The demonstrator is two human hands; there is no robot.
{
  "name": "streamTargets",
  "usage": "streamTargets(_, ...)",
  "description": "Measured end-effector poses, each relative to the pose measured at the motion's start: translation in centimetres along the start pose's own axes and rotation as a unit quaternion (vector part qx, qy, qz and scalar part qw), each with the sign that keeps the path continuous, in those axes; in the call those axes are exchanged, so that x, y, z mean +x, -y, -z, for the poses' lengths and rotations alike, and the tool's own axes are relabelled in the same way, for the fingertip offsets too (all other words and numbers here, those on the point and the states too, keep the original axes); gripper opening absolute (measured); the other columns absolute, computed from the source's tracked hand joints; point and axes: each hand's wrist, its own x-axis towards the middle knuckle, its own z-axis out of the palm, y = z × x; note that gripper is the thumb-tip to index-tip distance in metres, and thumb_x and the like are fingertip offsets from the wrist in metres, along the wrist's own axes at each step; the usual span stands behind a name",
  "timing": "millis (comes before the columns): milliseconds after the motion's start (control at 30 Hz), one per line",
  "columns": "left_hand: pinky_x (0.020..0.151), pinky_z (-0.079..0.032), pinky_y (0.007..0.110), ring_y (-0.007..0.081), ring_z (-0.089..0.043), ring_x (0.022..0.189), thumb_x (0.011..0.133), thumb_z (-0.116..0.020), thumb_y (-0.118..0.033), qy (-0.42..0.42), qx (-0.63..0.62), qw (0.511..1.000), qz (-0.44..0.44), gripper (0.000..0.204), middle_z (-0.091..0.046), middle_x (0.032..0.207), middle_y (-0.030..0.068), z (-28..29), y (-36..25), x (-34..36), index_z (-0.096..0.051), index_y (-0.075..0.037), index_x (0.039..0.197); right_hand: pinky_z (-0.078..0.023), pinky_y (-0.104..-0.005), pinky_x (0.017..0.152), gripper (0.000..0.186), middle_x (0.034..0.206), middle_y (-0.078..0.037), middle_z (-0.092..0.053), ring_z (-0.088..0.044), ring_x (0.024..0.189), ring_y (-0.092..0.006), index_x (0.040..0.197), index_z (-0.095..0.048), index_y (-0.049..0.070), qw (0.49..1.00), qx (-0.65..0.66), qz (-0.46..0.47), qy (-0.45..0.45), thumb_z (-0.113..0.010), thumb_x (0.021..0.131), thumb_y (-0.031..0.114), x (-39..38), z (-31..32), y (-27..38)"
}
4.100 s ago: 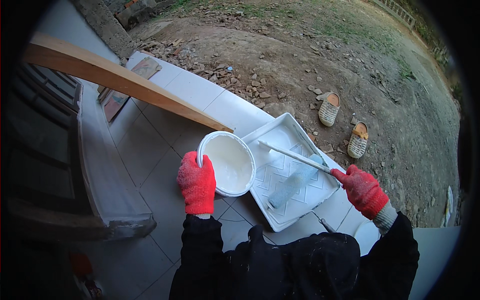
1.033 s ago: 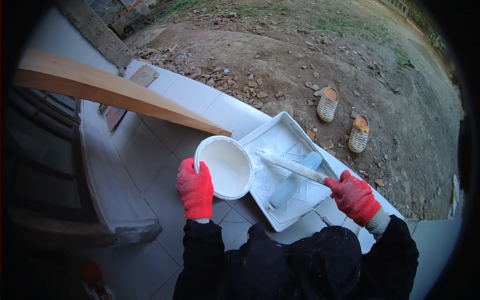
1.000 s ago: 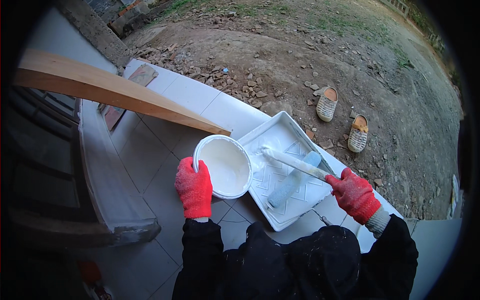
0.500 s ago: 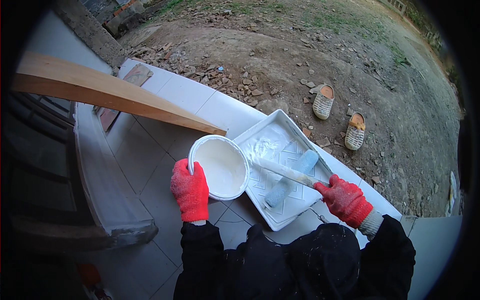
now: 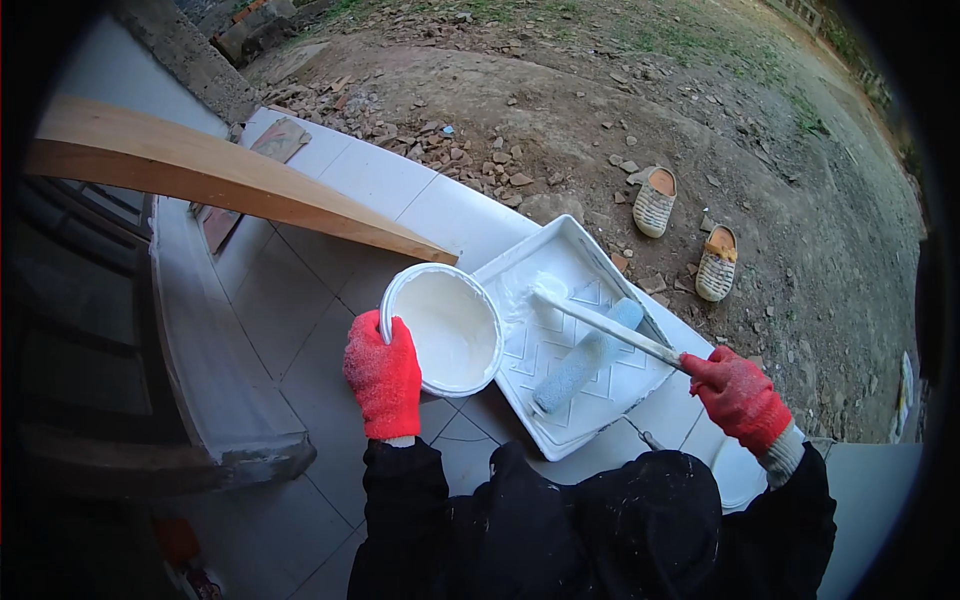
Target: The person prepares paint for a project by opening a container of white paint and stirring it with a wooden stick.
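Note:
In a red glove, my left hand (image 5: pixel 384 380) grips the rim of a round white bucket (image 5: pixel 446 330) of white paint, the fingers closed over its left edge. The bucket is tilted beside the left corner of a white paint tray (image 5: pixel 540 432). My right hand (image 5: pixel 738 402), also gloved in red, is closed around the end of a long, flat, paint-coated stick (image 5: pixel 610 327). The stick's far tip touches or hovers over wet white paint in the tray's upper part; I cannot tell which. A light blue paint roller (image 5: pixel 588 358) lies across the tray's ridged part, below the stick.
A wooden beam (image 5: pixel 250 190) slants in from the left, ending close to the bucket. White tiles (image 5: pixel 370 185) border rubble and bare earth. A pair of light slip-on shoes (image 5: pixel 655 205) sits on the dirt. By my right forearm lies a round white object (image 5: pixel 738 478).
My right hand has moved right and slightly down, drawing the stick's tip rightward across the tray's paint. The left hand and bucket have hardly moved.

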Motion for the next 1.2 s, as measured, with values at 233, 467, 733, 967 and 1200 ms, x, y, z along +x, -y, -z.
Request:
streamTargets(233,0.081,-0.054,0.041,0.0309,-0.066,0.091,0.087,-0.062,-0.019,-0.006,0.006,1.0,0.007,0.022,-0.066,0.099,0.0142,0.3,1.7,0.3,-0.064,-0.005,0.105,-0.046,-0.0284,0.066,0.036,0.085,-0.008,-0.065,-0.057,0.07,-0.0134,0.122,-0.066,0.009,0.973,0.209,-0.085,0.044,-0.057,0.087,0.005,-0.1,2.2,-1.1)
streamTargets(467,0.081,-0.053,0.041,0.0307,-0.066,0.09,0.087,-0.062,-0.018,-0.009,-0.005,0.999,-0.03,0.023,-0.066,0.099,0.0141,0.4,2.4,-0.5,-0.063,-0.005,0.105,-0.042,-0.0215,0.049,0.036,0.071,-0.001,-0.063,-0.05,0.053,-0.0047,0.119,-0.068,0.009,0.912,0.333,-0.212,0.113,-0.055,0.086,0.005,-0.4,5.7,0.8)
streamTargets(733,0.08,-0.053,0.041,0.0312,-0.066,0.09,0.086,-0.063,-0.017,-0.011,-0.011,0.999,-0.038,0.022,-0.066,0.097,0.0142,0.9,3.2,-1.2,-0.064,-0.005,0.104,-0.047,-0.025,0.053,0.034,0.076,-0.003,-0.065,-0.057,0.062,-0.0091,0.123,-0.065,0.013,0.954,0.248,0.02,0.164,-0.057,0.091,0.007,7.6,1.2,4.9)
streamTargets(967,0.078,-0.052,0.04,0.0312,-0.067,0.086,0.085,-0.064,-0.017,-0.007,-0.019,0.997,-0.076,0.022,-0.067,0.095,0.0152,1.4,4.4,-0.8,-0.065,-0.004,0.104,-0.049,-0.0394,0.05,0.024,0.087,-0.014,-0.063,-0.064,0.068,-0.0259,0.109,-0.063,0.008,0.925,-0.274,0.261,0.026,-0.057,0.092,0.025,13.2,-4.1,13.6)
streamTargets(1200,0.079,-0.054,0.044,0.0356,-0.066,0.091,0.088,-0.061,-0.018,0.001,-0.014,0.991,-0.131,0.023,-0.067,0.098,0.0169,1.8,6.8,0.4,-0.064,-0.005,0.106,-0.044,-0.0389,0.043,0.036,0.069,-0.008,-0.052,-0.058,0.054,-0.0254,0.124,-0.049,0.002,0.923,-0.245,0.255,0.154,-0.052,0.091,0.015,13.3,-4.1,15.6)
